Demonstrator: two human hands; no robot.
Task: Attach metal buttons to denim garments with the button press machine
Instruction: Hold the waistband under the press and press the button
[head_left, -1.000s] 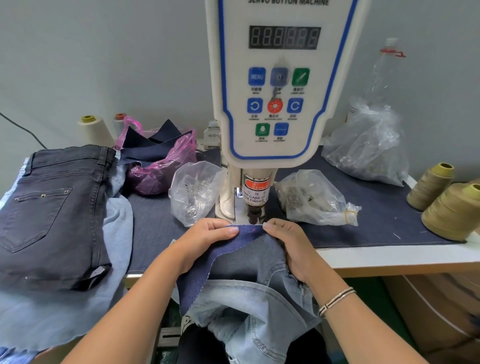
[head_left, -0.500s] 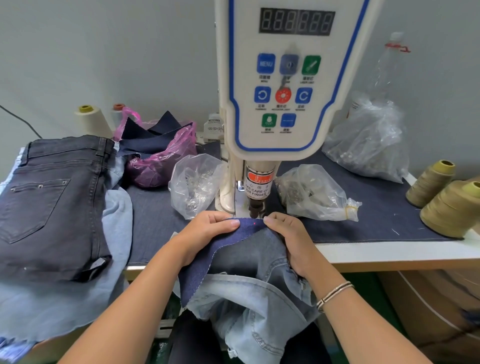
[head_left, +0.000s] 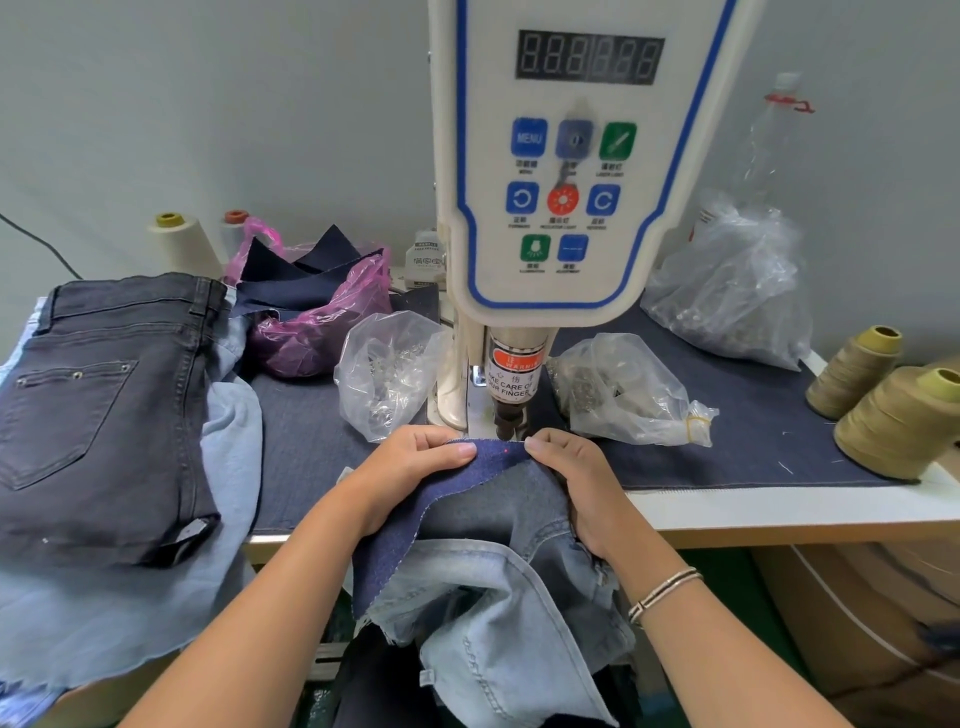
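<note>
garment: light blue washed denim garment (head_left: 498, 623) hangs off the near tabletop edge, bunched between the forearms; a dark navy denim piece (head_left: 415, 525) lies over its top, far edge under the press head.
left grip: left hand (head_left: 410, 467) clenched on the navy piece's far edge, fingers curled on top, just left of the press punch.
right grip: right hand (head_left: 576, 478) pinching the same edge from the right, thumb on the fabric; silver bracelet (head_left: 662, 592) on the wrist.
aim mark: small red light dot (head_left: 505, 453) on the navy fabric between the two hands.
machine: white button press machine with blue-trimmed control panel (head_left: 566, 171) stands centre; metal punch with red warning label (head_left: 514, 379) sits directly above the held edge.
button stock: clear plastic bag of metal parts (head_left: 384, 379) left of the column, second clear bag (head_left: 623, 395) right of it, larger clear bag (head_left: 732, 296) far right.
left side: dark grey jeans (head_left: 98, 410) flat on pale blue denim (head_left: 228, 441); pink plastic bag of navy scraps (head_left: 317, 312) beyond.
right side: olive thread cones (head_left: 898, 415) at the tabletop (head_left: 779, 441) edge.
far left: white thread cones (head_left: 182, 244) by the wall.
</note>
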